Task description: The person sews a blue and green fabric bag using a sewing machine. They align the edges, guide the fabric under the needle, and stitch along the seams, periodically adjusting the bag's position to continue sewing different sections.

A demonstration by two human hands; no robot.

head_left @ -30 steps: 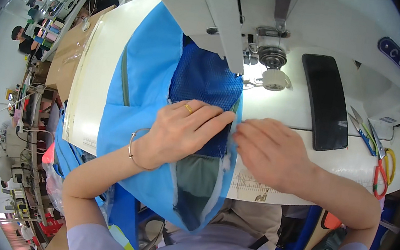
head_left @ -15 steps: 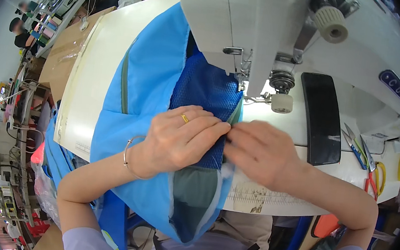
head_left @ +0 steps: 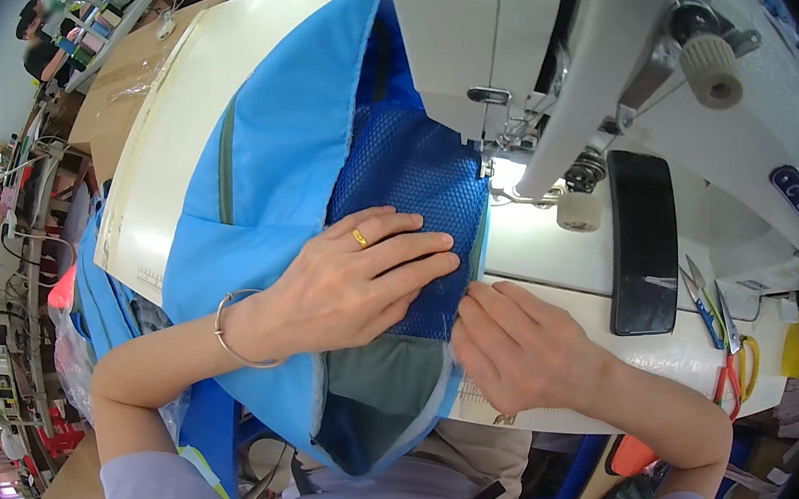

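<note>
A light blue fabric piece (head_left: 267,141) with a dark blue mesh panel (head_left: 411,165) and a grey-green pocket section (head_left: 376,388) lies across the sewing table, its right edge under the needle of a white sewing machine (head_left: 491,50). My left hand (head_left: 350,278) rests on the mesh, its fingers stretched out and flat. Just right of it, my right hand (head_left: 528,347) pinches the fabric's right edge below the presser foot (head_left: 488,167). Its thumb is partly hidden.
A black phone (head_left: 641,243) lies right of the needle. Beyond it are snips (head_left: 705,305) and red-and-yellow-handled scissors (head_left: 732,344). A cardboard sheet (head_left: 134,78) borders the table's left. Other people sit at machines far left.
My right hand has moved down along the fabric edge, away from the left hand's fingertips. My left hand has flattened onto the mesh. The view has shifted slightly.
</note>
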